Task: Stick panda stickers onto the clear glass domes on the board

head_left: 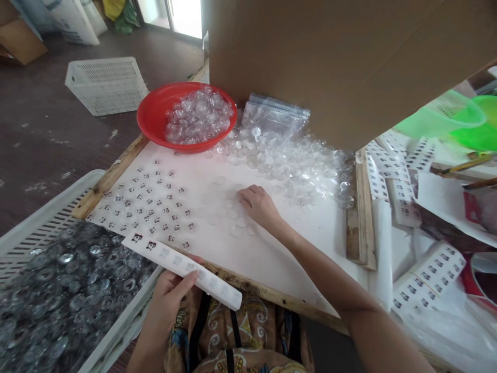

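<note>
My left hand [171,295] grips a long folded strip of panda stickers [182,263] at the near edge of the board, with the thumb on top. My right hand [258,205] is low over the white board [295,248], palm down, its fingers bent loosely over loose clear discs [235,230]. Some discs left of the fingertips are blurred. On the left of the board lie many clear pieces with panda stickers [149,202], spaced apart. Behind my right hand spreads a large heap of clear discs [306,168].
A red basin [147,122] of clear domed pieces stands at the back left. Plastic bags [275,116] lean against a large cardboard box [330,62]. A white crate [87,181] of clear pieces is at lower left. Sticker rolls [430,274] lie right of the wooden rail [365,223].
</note>
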Demonstrator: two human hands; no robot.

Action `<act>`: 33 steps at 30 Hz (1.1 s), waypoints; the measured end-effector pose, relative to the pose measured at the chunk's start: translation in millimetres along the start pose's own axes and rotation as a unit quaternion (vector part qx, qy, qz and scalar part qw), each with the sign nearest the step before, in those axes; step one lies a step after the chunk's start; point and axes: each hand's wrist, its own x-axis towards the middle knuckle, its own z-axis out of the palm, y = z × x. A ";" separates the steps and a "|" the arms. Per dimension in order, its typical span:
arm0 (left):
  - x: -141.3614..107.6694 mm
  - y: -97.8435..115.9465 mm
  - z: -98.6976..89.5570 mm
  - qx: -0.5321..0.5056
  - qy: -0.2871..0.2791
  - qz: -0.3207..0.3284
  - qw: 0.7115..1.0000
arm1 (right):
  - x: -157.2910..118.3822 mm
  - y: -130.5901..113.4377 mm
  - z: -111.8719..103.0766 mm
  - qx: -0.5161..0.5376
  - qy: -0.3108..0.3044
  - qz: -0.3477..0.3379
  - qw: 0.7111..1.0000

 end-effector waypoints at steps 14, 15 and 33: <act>10.5 -2.0 -12.1 0.042 -0.049 0.000 0.998 | 4.1 6.1 -16.7 0.127 -0.007 0.101 0.987; 10.4 -2.4 -12.3 0.041 -0.048 0.001 0.998 | 5.3 8.1 -18.6 0.188 -0.008 0.129 0.974; 7.3 -2.1 -3.2 0.052 -0.044 0.005 0.998 | -15.6 48.1 -33.0 0.043 0.091 0.146 0.984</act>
